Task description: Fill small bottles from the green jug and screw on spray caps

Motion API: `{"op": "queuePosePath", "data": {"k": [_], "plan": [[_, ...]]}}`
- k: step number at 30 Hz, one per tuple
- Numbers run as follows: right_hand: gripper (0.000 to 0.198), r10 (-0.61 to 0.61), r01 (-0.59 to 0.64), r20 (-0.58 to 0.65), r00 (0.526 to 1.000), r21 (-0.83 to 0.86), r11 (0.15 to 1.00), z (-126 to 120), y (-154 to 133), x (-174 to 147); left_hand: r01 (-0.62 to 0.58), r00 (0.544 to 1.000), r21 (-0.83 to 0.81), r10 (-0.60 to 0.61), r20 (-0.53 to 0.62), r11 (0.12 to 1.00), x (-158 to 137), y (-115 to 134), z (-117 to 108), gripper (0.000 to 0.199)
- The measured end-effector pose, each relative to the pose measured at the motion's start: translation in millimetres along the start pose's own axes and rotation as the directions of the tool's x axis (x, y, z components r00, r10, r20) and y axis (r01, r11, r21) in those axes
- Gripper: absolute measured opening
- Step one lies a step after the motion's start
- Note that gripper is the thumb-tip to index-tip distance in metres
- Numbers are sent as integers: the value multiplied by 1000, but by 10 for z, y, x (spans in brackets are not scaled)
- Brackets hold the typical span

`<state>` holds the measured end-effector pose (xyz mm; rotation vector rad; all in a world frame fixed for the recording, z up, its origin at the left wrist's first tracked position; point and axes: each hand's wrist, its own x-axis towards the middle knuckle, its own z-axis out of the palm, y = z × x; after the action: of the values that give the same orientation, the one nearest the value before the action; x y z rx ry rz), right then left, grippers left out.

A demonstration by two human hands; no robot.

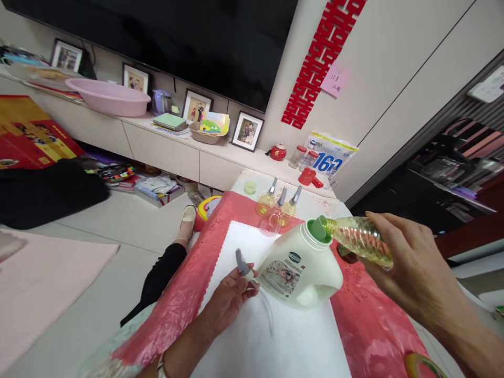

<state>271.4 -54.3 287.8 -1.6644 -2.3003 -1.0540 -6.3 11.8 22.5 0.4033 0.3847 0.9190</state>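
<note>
My right hand (409, 262) is wrapped round a clear ridged bottle (360, 239) of yellowish liquid. The bottle is tipped nearly level, its mouth at the green spout (318, 229) of a pale green detergent jug (303, 268). Upright on a white sheet (220, 273), the jug has its cap off and a flower label in front. Between the fingers of my left hand (232, 296) is a grey-and-white pump head (244, 266), its thin clear tube (270, 312) hanging down. Behind the jug stand several clear pump bottles (271, 212) with grey heads; two hold yellowish liquid.
A red plastic cloth (374, 315) covers the table, with a tape roll (423, 365) at its near right. A small green cap (250, 187) lies at the far end. Behind stands a cabinet with picture frames (247, 131) and a pink basin (108, 98). Someone's foot (188, 218) shows left.
</note>
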Motion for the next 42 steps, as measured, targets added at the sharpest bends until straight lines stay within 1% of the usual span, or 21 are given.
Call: {"op": "queuePosePath", "data": {"k": [4,8,17,26,32,42], "plan": [[55,-4,6,33,999,-44,999,-49,-4,43,-2,1000,-7,2,7,1000,3,-3,-13,45],[51,-6,8,18,1000,-105,994,-90,-24,102,2,1000,-7,-2,4,1000,9,-10,-19,47],[52,-31,34,17,999,-225,974,-148,-38,178,2,1000,-24,-2,13,1000,-6,-11,-14,43],[49,-42,48,26,999,-270,962,-205,-26,241,11,1000,-26,-11,3,1000,-1,-5,-12,45],[41,-53,60,32,998,-299,952,-246,-27,279,6,1000,-23,-6,15,1000,-3,-1,0,43],[38,-120,116,10,993,-347,931,-308,-51,397,9,1000,-10,-9,5,1000,-6,-3,-4,45]]}}
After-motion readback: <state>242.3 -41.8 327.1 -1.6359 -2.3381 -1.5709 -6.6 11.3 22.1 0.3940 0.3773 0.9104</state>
